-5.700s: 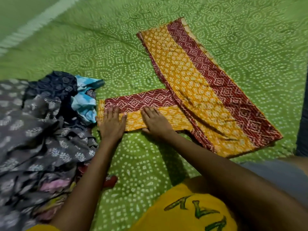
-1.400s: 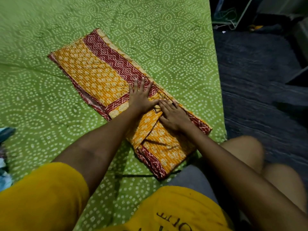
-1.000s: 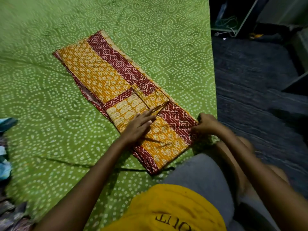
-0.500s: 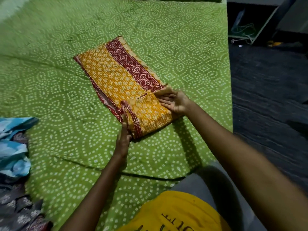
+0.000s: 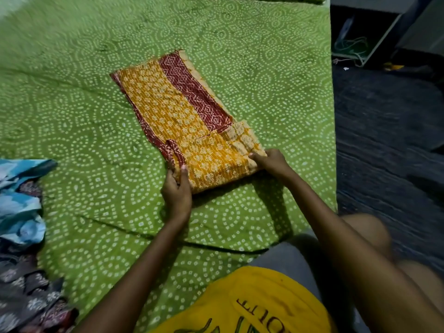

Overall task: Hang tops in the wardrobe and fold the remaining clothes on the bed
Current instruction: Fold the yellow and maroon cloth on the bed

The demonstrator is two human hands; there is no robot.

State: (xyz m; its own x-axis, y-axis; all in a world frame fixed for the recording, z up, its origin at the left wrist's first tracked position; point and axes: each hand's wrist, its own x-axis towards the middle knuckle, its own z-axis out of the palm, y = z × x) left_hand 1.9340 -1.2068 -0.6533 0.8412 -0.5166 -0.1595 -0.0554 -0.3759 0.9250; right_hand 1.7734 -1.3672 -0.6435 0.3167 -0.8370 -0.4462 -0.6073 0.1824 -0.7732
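Observation:
A yellow and maroon printed garment (image 5: pixel 173 109) lies partly folded on the green bedspread (image 5: pixel 72 116), its near end doubled over. My left hand (image 5: pixel 177 191) pinches the near left corner of that fold, thumb on top. My right hand (image 5: pixel 271 162) grips the near right corner, fingers curled around the edge. The folded end is lifted slightly off the bed.
A pile of unfolded clothes lies at the left edge: a light blue piece (image 5: pixel 21 203) above dark grey floral fabric (image 5: pixel 28 299). The bed's right edge drops to a dark floor (image 5: pixel 389 145). An open shelf unit (image 5: pixel 360 37) stands beyond it.
The garment's near end has been folded up over itself, making it shorter. Both hands have slid to the near corners of the fold and now hold them.

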